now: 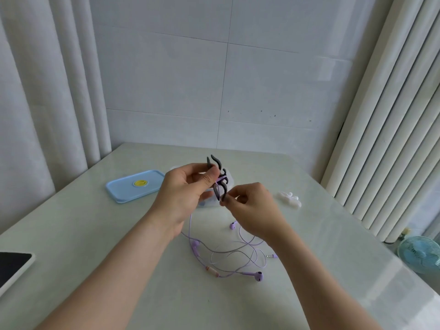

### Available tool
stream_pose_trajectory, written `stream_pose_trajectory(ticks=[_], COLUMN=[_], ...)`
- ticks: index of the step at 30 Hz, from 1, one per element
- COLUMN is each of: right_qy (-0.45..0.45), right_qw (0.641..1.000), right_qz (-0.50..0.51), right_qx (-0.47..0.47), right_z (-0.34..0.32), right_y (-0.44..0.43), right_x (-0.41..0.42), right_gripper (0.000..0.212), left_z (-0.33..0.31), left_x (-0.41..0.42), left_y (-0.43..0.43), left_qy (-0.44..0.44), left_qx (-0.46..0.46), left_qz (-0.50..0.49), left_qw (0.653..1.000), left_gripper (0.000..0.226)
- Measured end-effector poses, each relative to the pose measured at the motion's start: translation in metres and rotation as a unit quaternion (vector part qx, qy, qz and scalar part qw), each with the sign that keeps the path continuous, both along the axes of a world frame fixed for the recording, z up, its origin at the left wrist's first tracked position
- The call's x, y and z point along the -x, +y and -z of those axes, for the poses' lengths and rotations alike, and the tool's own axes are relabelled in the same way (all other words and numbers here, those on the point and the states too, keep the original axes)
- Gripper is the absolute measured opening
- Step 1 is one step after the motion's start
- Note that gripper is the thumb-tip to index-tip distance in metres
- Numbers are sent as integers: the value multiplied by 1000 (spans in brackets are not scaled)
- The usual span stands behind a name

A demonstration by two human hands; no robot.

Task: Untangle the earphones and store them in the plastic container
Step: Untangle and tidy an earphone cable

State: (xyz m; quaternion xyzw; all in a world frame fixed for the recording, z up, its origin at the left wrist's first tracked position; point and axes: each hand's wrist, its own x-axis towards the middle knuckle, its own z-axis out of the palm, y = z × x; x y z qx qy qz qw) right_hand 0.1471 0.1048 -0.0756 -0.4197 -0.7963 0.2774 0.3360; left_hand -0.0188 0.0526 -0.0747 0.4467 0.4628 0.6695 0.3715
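Left hand: the left hand (185, 189) is raised above the bench (95, 234), fingers curled, pinching the upper part of a dark pronged cord holder (217, 167).
Right hand: the right hand (252, 208) pinches at the holder's lower end with thumb and fingertip. I cannot tell whether it has a prong or the strand itself.
Earphones: the purple earphones (238, 253) are caught in the holder at one point. From there the cable drops to the bench and lies in loose crossing loops under the wrists, with both buds and the plug on the surface.
Container: the clear plastic container (209, 204) sits just behind the hands, mostly hidden and uncovered. Its blue lid (133, 186) lies flat beside it on the left.
Step in hand: judged as freeing the cable from the holder. This is the untangling stage, and storing has not begun.
Next move: it likely calls for slipping the strand off the prongs without tugging, then working out the crossed loops.
Farther out: a white pronged piece (289, 198) lies to the right, a dark-screened device (12, 265) sits at the left edge, and a small fan (421, 256) stands off the bench.
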Motion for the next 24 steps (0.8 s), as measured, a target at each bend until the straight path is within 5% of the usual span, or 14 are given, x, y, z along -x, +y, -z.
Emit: stream_pose_trajectory(ticks=[6, 9, 12, 17, 20, 24], right_qy=[20, 81, 238, 414, 461, 447], right_qw=[993, 981, 948, 879, 854, 868], right_qz=[-95, -137, -145, -106, -68, -19], right_qx=[70, 114, 155, 211, 230, 216], right_z=[-10, -15, -19, -24, -27, -21], right_y=[-12, -15, -14, -3, 7, 15], right_x=[-2, -3, -2, -7, -16, -20], right_gripper=[22, 23, 35, 22, 20, 19], left_z=[4, 10, 13, 13, 14, 13], left_x=[5, 8, 8, 4, 0, -3], left_y=[2, 5, 5, 0, -3, -5], left_qy=[-11, 127, 219, 182, 177, 207], left_qx=[11, -13, 7, 32, 41, 43], left_qz=[-63, -92, -31, 48, 114, 160], left_qw=[998, 988, 975, 982, 977, 964], left_gripper=[18, 12, 17, 18, 20, 35])
